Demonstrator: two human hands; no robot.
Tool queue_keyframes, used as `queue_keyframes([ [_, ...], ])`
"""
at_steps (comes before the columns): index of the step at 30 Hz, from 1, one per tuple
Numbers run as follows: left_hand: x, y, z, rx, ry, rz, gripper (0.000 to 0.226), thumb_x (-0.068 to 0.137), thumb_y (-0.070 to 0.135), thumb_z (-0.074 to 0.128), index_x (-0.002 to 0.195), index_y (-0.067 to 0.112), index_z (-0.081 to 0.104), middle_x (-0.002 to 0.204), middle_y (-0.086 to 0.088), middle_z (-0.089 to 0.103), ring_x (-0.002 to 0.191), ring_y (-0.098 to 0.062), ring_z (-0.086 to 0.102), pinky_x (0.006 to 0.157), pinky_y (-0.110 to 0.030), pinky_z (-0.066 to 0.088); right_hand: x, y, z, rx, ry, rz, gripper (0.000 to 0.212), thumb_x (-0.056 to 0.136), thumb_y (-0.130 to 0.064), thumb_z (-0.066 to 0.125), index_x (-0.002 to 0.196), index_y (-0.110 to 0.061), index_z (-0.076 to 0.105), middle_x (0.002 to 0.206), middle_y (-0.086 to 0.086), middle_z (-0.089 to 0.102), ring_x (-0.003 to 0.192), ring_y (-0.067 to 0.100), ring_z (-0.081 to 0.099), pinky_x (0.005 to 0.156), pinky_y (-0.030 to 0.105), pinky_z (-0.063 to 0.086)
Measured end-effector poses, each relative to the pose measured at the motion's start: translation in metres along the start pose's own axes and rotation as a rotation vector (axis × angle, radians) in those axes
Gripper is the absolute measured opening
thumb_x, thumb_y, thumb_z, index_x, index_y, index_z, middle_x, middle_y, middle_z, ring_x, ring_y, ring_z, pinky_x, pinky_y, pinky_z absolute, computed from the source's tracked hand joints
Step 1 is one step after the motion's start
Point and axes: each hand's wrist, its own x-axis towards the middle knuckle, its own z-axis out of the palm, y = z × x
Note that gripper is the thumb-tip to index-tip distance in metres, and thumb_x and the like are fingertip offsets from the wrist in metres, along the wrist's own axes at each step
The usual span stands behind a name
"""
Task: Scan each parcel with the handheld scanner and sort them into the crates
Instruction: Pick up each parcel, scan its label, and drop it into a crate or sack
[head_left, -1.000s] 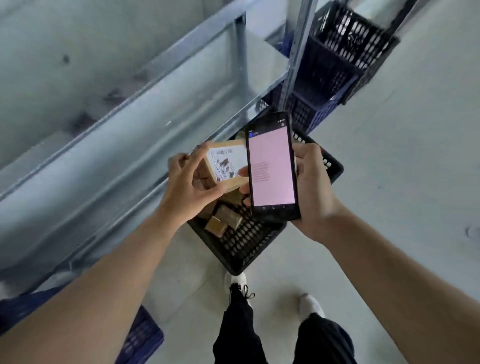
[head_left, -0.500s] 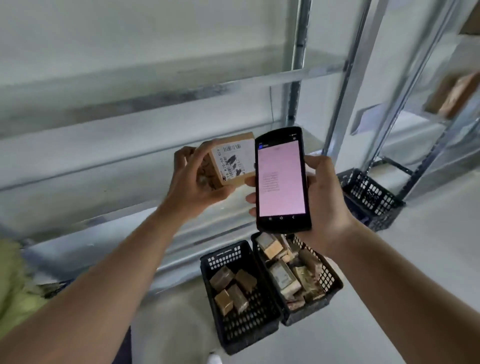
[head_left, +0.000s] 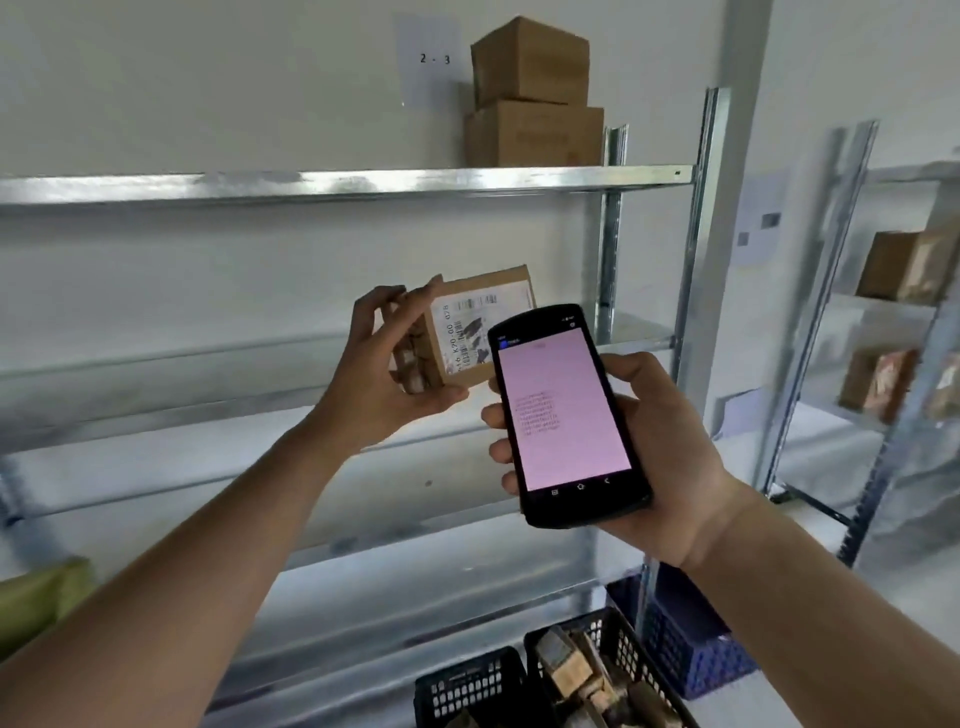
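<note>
Since the earlier frame the view has tilted upward: both hands and their loads now sit against the shelving, and the crates have dropped to the bottom edge. Parcel (head_left: 480, 325), a small brown carton, is held at chest height with its white barcode label turned toward the camera and its long axis running roughly left to right, slightly tilted. Left hand (head_left: 387, 371) grips it, thumb under the lower edge and fingers curled round the left end. Right hand (head_left: 636, 441) is wrapped round the handheld scanner (head_left: 566, 413), which stands upright just right of and below the parcel, its top corner overlapping the label's lower right. Scanner screen shows pink with unreadable text. Judged from this, the scan step is in hand; sorting is not yet done. Two black crates (head_left: 470, 691) lie below, the right one holding parcels, with a blue crate (head_left: 691, 654) beside them. Brown boxes (head_left: 532, 93) stand on the top shelf (head_left: 337, 184).
</note>
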Motion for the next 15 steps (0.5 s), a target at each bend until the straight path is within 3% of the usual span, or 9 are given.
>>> queue_keyframes([
  [4, 0.012, 0.002, -0.016, 0.008, -0.035, 0.048, 0.111, 0.071, 0.045, 0.09, 0.164, 0.033, 0.032, 0.157, -0.008, 0.024, 0.149, -0.026, 0.036, 0.106, -0.03, 0.055, -0.003, 0.005, 0.016, 0.028, -0.055, 0.011, 0.067, 0.102, -0.053, 0.04, 0.141, -0.005, 0.066, 0.124, 0.028, 0.069, 0.093, 0.042, 0.071, 0.078, 0.047, 0.063],
  [9, 0.017, -0.001, -0.029, 0.03, -0.06, 0.078, 0.113, 0.07, 0.045, 0.091, 0.163, 0.038, 0.027, 0.158, -0.005, 0.023, 0.148, -0.03, 0.036, 0.104, -0.009, 0.045, -0.003, 0.015, 0.035, 0.02, -0.098, 0.015, 0.067, 0.102, -0.052, 0.037, 0.134, -0.005, 0.072, 0.119, 0.027, 0.07, 0.089, 0.04, 0.07, 0.075, 0.046, 0.062],
  [15, 0.014, -0.002, -0.042, 0.066, -0.064, 0.12, 0.114, 0.069, 0.034, 0.096, 0.163, 0.032, 0.031, 0.158, -0.01, 0.023, 0.148, -0.033, 0.036, 0.105, -0.006, 0.042, -0.003, 0.022, 0.052, 0.035, -0.133, 0.002, 0.068, 0.102, -0.051, 0.036, 0.137, -0.004, 0.069, 0.117, 0.027, 0.07, 0.088, 0.04, 0.07, 0.077, 0.046, 0.062],
])
